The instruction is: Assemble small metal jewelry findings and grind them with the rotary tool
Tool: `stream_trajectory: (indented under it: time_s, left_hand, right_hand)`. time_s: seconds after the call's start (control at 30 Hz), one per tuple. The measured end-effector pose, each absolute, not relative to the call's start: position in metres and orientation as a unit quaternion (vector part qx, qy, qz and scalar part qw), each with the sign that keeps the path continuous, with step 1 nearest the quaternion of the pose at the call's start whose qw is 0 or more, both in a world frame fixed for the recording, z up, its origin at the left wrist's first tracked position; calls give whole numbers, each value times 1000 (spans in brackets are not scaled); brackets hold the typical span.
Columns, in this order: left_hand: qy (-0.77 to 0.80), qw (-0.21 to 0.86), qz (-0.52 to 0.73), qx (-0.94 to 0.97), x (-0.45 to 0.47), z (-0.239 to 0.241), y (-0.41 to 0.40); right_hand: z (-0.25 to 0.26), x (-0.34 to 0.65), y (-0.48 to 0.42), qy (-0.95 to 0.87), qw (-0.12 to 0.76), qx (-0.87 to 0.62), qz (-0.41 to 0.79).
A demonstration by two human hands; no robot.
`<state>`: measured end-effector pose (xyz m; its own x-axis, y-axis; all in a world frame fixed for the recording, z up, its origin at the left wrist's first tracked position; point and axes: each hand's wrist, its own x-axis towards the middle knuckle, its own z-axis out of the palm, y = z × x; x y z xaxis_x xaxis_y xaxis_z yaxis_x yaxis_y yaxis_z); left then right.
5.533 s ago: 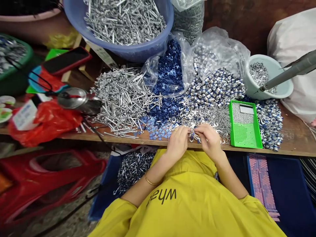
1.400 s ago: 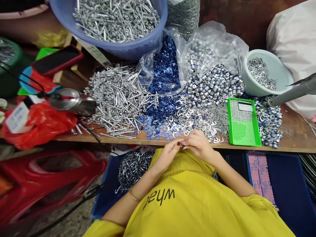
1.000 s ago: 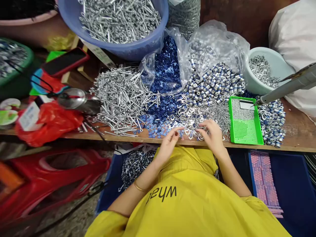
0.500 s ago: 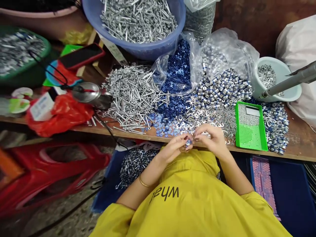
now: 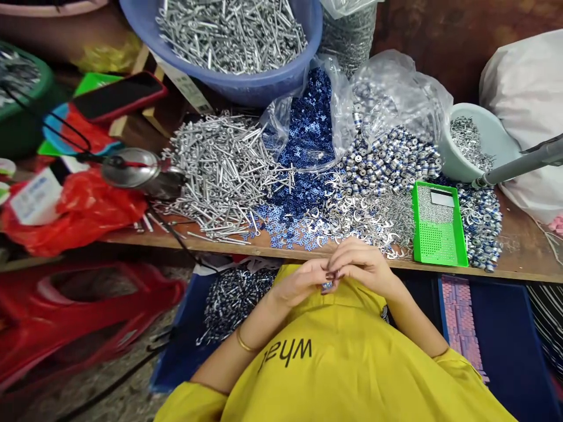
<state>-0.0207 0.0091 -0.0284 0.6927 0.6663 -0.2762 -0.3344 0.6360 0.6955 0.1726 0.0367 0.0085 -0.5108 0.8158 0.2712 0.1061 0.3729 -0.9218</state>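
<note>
Both my hands meet just below the front edge of the wooden bench point(image 5: 519, 266), above my yellow shirt. My left hand point(image 5: 301, 283) and my right hand point(image 5: 363, 265) have their fingers pinched together on one small blue and silver part point(image 5: 327, 285) held between them. Right behind the hands lie loose silver hook-shaped clips point(image 5: 365, 220) and small blue plastic crosses point(image 5: 290, 231). A heap of blue-banded silver rollers point(image 5: 387, 161) lies farther back. A heap of long silver pins point(image 5: 220, 170) spreads to the left.
A green perforated tray point(image 5: 437, 225) sits right of the hands. A blue basin of pins point(image 5: 237, 35) and a pale bowl of clips point(image 5: 477, 140) stand at the back. A red bag point(image 5: 74, 214), a phone point(image 5: 116, 97) and a blue crate of finished parts point(image 5: 233, 296) are to the left.
My hands reached to the clip pile, came back together with a small blue and silver part, and have now dropped slightly below the bench edge, closer to my body.
</note>
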Motion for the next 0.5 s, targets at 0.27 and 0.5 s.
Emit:
stream_trajectory:
  time_s: [0.27, 0.5]
  left_hand:
    - [499, 628, 376, 465, 9, -36, 22]
    - [503, 646, 474, 324, 14, -40, 32]
  right_hand:
    - [-42, 199, 100, -760, 118, -633, 85]
    - [-29, 207, 83, -709, 353, -569, 222]
